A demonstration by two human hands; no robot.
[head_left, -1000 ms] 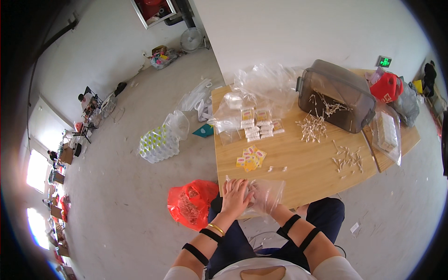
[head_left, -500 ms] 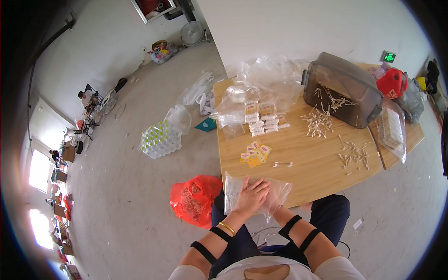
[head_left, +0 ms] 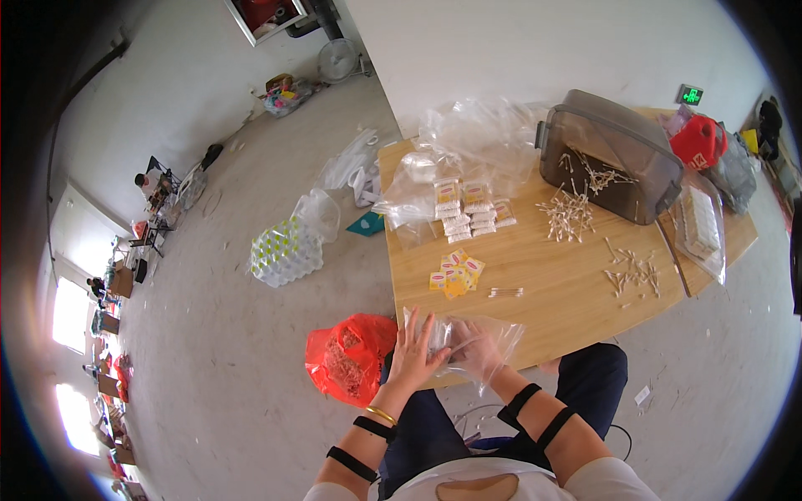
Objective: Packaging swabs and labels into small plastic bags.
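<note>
At the table's near edge lies a clear plastic bag [head_left: 508,336]. My right hand [head_left: 478,352] is at its right part, seen through the film, apparently inside; its fingers look stretched toward the left, partly blurred by the plastic. My left hand [head_left: 409,355] rests on the bag's left part with its fingers spread. Just beyond the bag lie a few cotton swabs [head_left: 506,292] in a row and a loose pile of yellow-and-white cards [head_left: 456,274]. Farther back stand small stacked packs of cotton swabs [head_left: 476,198] with yellow-and-white labels.
A grey translucent bin [head_left: 610,150] lies tipped with swabs spilling out; a heap of swabs [head_left: 568,215] and scattered swabs [head_left: 633,274] lie near it. Clear plastic sheeting [head_left: 476,129] covers the back left. A red bag [head_left: 351,359] stands on the floor left of the table.
My left hand has lifted off my right hand and moved left, its fingers now spread over the bag's left part. The right hand stays at the bag's right part.
</note>
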